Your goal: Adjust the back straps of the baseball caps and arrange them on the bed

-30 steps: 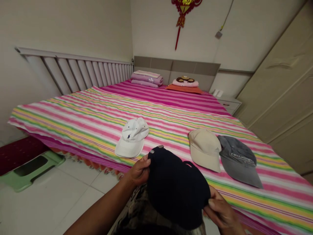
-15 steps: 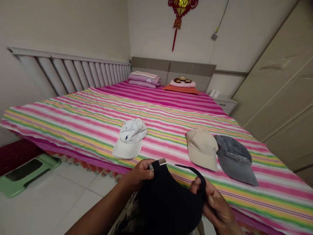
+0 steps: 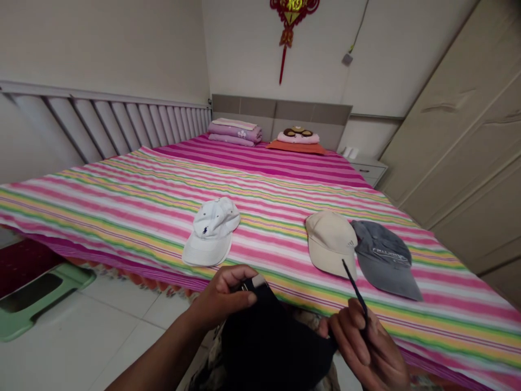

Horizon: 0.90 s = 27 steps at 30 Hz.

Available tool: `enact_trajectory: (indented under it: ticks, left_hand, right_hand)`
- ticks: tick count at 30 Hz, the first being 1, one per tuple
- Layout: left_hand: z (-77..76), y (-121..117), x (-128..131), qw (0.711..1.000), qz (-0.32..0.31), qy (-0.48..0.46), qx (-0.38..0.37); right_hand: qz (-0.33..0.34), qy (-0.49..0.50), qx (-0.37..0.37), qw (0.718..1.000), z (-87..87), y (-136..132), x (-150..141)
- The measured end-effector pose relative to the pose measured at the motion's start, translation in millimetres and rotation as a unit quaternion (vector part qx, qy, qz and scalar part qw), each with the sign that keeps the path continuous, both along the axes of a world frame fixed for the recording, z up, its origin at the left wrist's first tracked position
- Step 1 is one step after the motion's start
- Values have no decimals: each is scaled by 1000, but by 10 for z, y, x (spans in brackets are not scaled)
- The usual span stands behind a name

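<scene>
A black cap [image 3: 277, 342] is held low in front of me, its crown turned toward me. My left hand [image 3: 226, 293] pinches the cap's back edge beside a silver metal buckle [image 3: 258, 281]. On the other side, my right hand [image 3: 362, 342] grips the cap's loose strap [image 3: 355, 287], whose free end points up and left. Strap and buckle are apart. Beyond my hands, a white cap [image 3: 214, 231] lies on the bed to the left. A beige cap [image 3: 331, 241] and a grey cap [image 3: 386, 260] lie side by side to the right, touching.
The bed has a striped sheet [image 3: 122, 201], with folded purple bedding [image 3: 234, 133] and an orange-pink stack [image 3: 297, 142] by the headboard [image 3: 309, 111]. A green stool [image 3: 44, 304] stands on the tiled floor at left. A wardrobe [image 3: 459, 141] rises at right.
My right hand has shifted its hold along the strap, which now sticks up straighter and farther right instead of curving toward the buckle. My left hand keeps its grip. The view has shifted slightly.
</scene>
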State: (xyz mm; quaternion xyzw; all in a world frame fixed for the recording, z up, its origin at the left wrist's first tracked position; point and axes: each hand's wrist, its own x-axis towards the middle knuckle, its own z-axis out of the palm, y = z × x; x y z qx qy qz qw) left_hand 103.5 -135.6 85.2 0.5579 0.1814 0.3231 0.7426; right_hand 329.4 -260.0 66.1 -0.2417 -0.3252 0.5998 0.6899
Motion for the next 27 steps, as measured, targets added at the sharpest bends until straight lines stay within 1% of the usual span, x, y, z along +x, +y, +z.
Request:
enact_trajectory:
  ticks: [3,6,10,14,16,18,21,24,27]
  left_hand:
    - [31,-3,12,1000,3,-6,-30]
    - [79,13,11,1000,10,5,-23]
    - [115,26,5,997,52,41,48]
    - [130,25,-2,988,80,72,113]
    - [138,20,-12,987,72,76,123]
    - [141,12,-26,989,43,73,124]
    - [138,-2,-41,990,7,71,122]
    - [131,-13,-37,989,11,76,127]
    - [126,-18,-23,988,11,71,135]
  right_hand:
    - [-10,1,-27,1000,71,-29,-24]
    - [-8,-4,-18,1000,76,-28,-35]
    - [7,4,43,999,25,-7,-40]
    - [6,17,49,999,0,8,-53]
    - [12,20,49,999,-5,11,-56]
    - [17,24,47,998,-6,7,-53]
    - [7,23,11,1000,7,-17,-43]
    - [-10,17,-36,999,11,-40,-36]
    - [2,26,-10,1000,-25,-34,-39]
